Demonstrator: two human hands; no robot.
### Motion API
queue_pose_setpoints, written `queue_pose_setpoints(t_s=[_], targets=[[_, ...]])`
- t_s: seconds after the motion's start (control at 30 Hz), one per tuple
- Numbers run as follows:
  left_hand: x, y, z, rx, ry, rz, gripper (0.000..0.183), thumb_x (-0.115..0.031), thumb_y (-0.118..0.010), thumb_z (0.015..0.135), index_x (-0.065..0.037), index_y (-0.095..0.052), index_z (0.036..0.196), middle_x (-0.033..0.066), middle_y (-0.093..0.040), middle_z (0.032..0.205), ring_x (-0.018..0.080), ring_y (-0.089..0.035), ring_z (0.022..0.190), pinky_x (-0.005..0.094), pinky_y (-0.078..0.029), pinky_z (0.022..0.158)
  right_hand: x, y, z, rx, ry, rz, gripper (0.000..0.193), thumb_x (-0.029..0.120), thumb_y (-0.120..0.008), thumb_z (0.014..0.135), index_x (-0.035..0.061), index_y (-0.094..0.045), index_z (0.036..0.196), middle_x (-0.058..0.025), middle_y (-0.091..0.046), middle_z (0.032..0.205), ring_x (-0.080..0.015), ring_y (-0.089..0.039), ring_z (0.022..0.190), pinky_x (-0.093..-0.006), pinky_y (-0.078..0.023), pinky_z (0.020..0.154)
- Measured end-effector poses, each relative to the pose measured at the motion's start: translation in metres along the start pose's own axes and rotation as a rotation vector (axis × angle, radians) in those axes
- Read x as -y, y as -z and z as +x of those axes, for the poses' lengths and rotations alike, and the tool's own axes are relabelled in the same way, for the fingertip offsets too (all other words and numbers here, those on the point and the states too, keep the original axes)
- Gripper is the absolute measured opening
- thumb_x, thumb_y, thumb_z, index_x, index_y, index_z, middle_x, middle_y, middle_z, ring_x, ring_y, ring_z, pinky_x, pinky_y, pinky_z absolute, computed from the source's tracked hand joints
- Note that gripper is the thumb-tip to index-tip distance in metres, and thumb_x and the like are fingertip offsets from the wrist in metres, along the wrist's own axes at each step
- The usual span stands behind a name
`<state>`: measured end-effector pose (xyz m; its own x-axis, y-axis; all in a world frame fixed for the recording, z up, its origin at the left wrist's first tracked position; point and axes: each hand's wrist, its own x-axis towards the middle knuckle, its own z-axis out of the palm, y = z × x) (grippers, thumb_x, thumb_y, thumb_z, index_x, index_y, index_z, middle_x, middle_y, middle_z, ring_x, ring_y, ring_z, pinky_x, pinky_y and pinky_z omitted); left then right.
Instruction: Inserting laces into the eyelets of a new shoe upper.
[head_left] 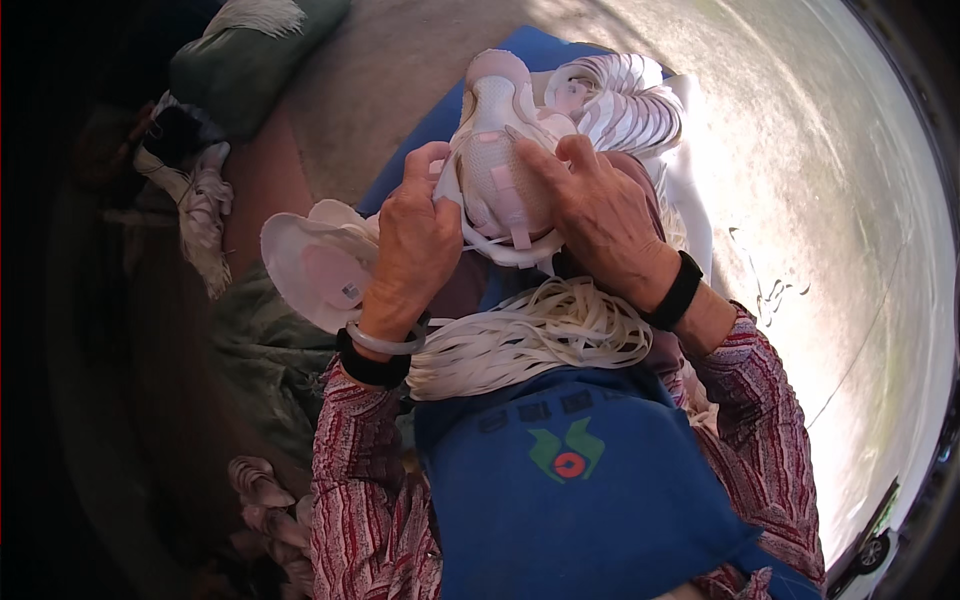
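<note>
Over my lap is a pale pink and white mesh shoe upper [495, 185], with small pink tabs along its middle. My left hand [412, 235] is closed on its left edge, fingers curled and thumb pressed in. From the other side my right hand [605, 215] grips the right edge, its index finger lying over the mesh. A white band runs along the near rim between both hands; whether it is a lace is unclear. A thick bundle of flat cream shoelaces [540, 335] lies across my lap, just below the upper.
Nested striped shoe uppers [630, 105] are stacked at the far right. More pale uppers [312, 265] sit beside my left wrist. A blue apron [570, 500] covers my lap. A green sack [250, 75] with cream laces on top stands far left; pale pieces [265, 495] lie lower left.
</note>
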<state>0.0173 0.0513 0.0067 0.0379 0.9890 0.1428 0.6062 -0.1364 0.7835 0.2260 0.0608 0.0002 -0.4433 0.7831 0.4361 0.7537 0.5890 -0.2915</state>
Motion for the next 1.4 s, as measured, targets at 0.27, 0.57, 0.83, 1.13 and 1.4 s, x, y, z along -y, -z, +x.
queue_pose_setpoints(t_s=[0.27, 0.57, 0.83, 1.13, 1.4], targets=[[-0.006, 0.001, -0.006, -0.094, -0.119, 0.053, 0.059, 0.006, -0.040, 0.084, -0.005, -0.052, 0.141, 0.0146, -0.071, 0.105, 0.0134, -0.065, 0.083, 0.0260, -0.052, 0.074, -0.004, -0.001, 0.003, 0.054, 0.036, 0.123, 0.054, 0.013, -0.067, 0.082, 0.0121, -0.049, 0.132, -0.0135, -0.051, 0.094, -0.0287, -0.064, 0.076, -0.0380, -0.057, 0.061], [-0.004, 0.001, -0.010, 0.075, -0.155, 0.195, 0.050, -0.010, -0.053, 0.093, 0.001, -0.047, 0.142, 0.0246, -0.054, 0.134, 0.0347, -0.054, 0.122, 0.0400, -0.042, 0.103, 0.015, -0.006, -0.012, 0.146, 0.030, 0.234, 0.056, 0.018, -0.066, 0.084, 0.0008, -0.045, 0.132, -0.0205, -0.054, 0.101, -0.0367, -0.064, 0.089, -0.0417, -0.055, 0.067], [0.009, -0.001, -0.005, 0.141, -0.179, 0.272, 0.061, -0.022, -0.061, 0.094, 0.001, -0.038, 0.146, 0.0300, -0.048, 0.137, 0.0431, -0.048, 0.127, 0.0464, -0.038, 0.107, -0.051, -0.032, -0.023, 0.491, -0.508, 0.544, 0.060, 0.042, -0.052, 0.097, -0.0073, -0.047, 0.132, -0.0279, -0.056, 0.118, -0.0320, -0.066, 0.077, -0.0402, -0.052, 0.075], [0.003, 0.005, -0.007, 0.135, -0.136, 0.139, 0.058, -0.023, -0.061, 0.093, 0.002, -0.043, 0.143, 0.0295, -0.051, 0.135, 0.0421, -0.052, 0.123, 0.0450, -0.042, 0.104, -0.033, -0.110, -0.039, 0.230, -1.263, 1.717, 0.069, 0.056, -0.037, 0.100, 0.0002, -0.051, 0.138, -0.0183, -0.059, 0.131, -0.0261, -0.061, 0.116, -0.0427, -0.052, 0.093], [0.016, 0.003, -0.011, 0.170, -0.065, 0.042, 0.050, -0.015, -0.053, 0.097, 0.005, -0.044, 0.142, 0.0276, -0.057, 0.129, 0.0413, -0.052, 0.121, 0.0452, -0.039, 0.105, -0.032, -0.135, -0.044, -0.187, -1.092, 1.920, 0.067, 0.051, -0.059, 0.096, -0.0039, -0.049, 0.133, -0.0159, -0.063, 0.123, -0.0208, -0.065, 0.107, -0.0346, -0.054, 0.091]])
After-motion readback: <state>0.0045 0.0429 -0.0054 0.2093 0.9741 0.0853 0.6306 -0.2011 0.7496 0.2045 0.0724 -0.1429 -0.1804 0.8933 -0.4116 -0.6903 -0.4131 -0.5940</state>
